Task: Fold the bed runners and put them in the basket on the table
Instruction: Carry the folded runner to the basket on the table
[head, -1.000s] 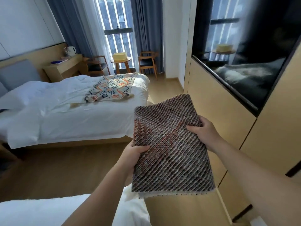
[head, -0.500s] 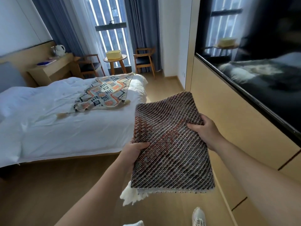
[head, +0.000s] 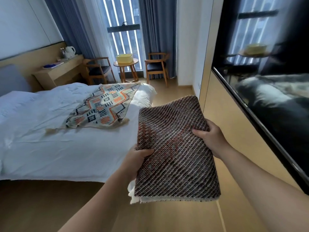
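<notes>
Walked forward: basket (head: 124, 58) nearer, patterned runner (head: 103, 106) nearer.

Both hands hold a folded brown runner (head: 175, 156) in the air over the floor (head: 50, 206). The left hand (head: 138, 156) grips its left edge with the thumb on top, and the right hand (head: 210, 138) grips its right edge. White fringe hangs at its near left corner. A patterned runner (head: 103, 106) lies spread on the white bed (head: 50, 148). By the window, a yellow basket (head: 124, 58) stands on a round bench (head: 135, 61), with a chair (head: 98, 71) on one side and another chair (head: 156, 66) on the other.

Coarse woven cloth runner (head: 175, 148), smooth white bed linen (head: 50, 148), glossy black screen (head: 275, 97), matt wooden floor (head: 50, 206).
</notes>
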The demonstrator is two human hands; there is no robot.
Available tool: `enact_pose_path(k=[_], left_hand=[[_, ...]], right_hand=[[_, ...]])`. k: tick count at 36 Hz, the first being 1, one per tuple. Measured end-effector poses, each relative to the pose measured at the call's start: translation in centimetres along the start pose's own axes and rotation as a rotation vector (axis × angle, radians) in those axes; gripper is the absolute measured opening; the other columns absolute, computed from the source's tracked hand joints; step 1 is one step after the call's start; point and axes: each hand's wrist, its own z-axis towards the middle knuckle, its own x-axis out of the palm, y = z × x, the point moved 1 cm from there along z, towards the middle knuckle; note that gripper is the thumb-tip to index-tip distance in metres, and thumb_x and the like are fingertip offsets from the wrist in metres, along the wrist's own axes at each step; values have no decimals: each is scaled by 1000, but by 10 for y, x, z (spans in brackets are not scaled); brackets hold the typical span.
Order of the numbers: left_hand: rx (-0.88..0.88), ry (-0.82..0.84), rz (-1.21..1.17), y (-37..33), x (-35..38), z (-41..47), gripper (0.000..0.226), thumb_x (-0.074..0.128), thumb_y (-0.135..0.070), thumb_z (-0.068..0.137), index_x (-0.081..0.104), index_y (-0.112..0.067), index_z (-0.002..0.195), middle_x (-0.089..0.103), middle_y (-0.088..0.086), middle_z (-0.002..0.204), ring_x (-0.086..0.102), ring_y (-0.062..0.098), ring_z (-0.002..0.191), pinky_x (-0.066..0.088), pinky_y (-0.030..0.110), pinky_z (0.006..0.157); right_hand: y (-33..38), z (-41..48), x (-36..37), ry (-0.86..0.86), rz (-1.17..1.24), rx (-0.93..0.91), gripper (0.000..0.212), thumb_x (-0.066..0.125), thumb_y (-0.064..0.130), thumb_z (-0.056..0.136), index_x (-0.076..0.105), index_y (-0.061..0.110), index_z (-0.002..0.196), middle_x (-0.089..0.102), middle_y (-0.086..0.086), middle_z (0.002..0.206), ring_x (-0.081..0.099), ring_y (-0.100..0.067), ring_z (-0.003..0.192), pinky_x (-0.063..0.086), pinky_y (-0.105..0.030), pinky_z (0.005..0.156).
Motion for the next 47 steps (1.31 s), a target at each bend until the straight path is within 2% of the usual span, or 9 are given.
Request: enact_pose_path(k=[3, 6, 13, 17, 20, 25, 31, 41, 47], left_hand=[[15, 17, -13, -12, 12, 34, 33, 58, 7, 84, 58, -2, 115, 71, 26, 100, 70, 40, 86, 58, 44, 73], [28, 38, -19, -25, 21, 71, 31, 57, 8, 84, 60, -4, 113, 72, 24, 99, 71, 38, 84, 58, 41, 69], [32, 60, -36, -56, 25, 178, 30, 57, 8, 84, 61, -5, 111, 72, 23, 100, 71, 37, 86, 58, 42, 74], [34, 49, -20, -82, 19, 256, 33, 59, 8, 83, 61, -2, 115, 71, 24, 102, 69, 40, 91, 55, 47, 83], [33, 55, -10, -108, 17, 314, 35, 60, 7, 83, 61, -2, 117, 72, 23, 102, 69, 39, 90, 56, 45, 79], [29, 99, 24, -156, 18, 398, 31, 59, 8, 84, 61, 1, 114, 72, 23, 97, 71, 36, 82, 58, 39, 69], [36, 120, 48, -199, 27, 487, 34, 58, 8, 84, 61, -2, 115, 72, 22, 101, 71, 36, 88, 57, 39, 72], [90, 119, 69, -247, 72, 638, 37, 58, 7, 83, 60, -7, 117, 72, 21, 104, 69, 39, 95, 54, 47, 84], [125, 38, 45, -278, 115, 729, 51, 67, -5, 67, 60, -5, 118, 72, 19, 104, 70, 37, 94, 55, 43, 79]], right_hand=[[0, 38, -7, -2, -20, -8, 35, 68, 6, 86, 59, 20, 117, 68, 2, 105, 67, -13, 91, 52, -25, 69], [-3, 79, -13, -3, -26, -8, 36, 68, 8, 85, 59, 20, 118, 68, 1, 107, 67, -16, 94, 54, -29, 74], [-11, 190, -8, -15, -54, -23, 30, 68, 7, 85, 61, 23, 110, 70, -1, 105, 68, -19, 94, 55, -34, 78], [-16, 266, 5, -26, -66, -19, 29, 69, 8, 85, 62, 27, 106, 70, 0, 104, 68, -20, 93, 56, -37, 78], [-15, 325, 15, -48, -62, 0, 27, 69, 9, 85, 62, 30, 99, 70, 0, 102, 69, -21, 92, 56, -38, 77], [-7, 415, 27, -75, -66, 14, 27, 70, 11, 85, 61, 31, 101, 70, -1, 104, 69, -21, 92, 56, -39, 79], [-2, 504, 29, -82, -63, 1, 32, 69, 11, 85, 60, 25, 113, 69, 1, 106, 68, -18, 93, 55, -33, 75], [-6, 674, 0, -44, -87, -24, 36, 72, 16, 83, 61, 24, 116, 70, 0, 109, 68, -21, 98, 55, -44, 89], [-2, 793, -21, 31, -86, -49, 30, 71, 17, 83, 62, 31, 107, 69, 3, 109, 67, -18, 98, 54, -43, 90]])
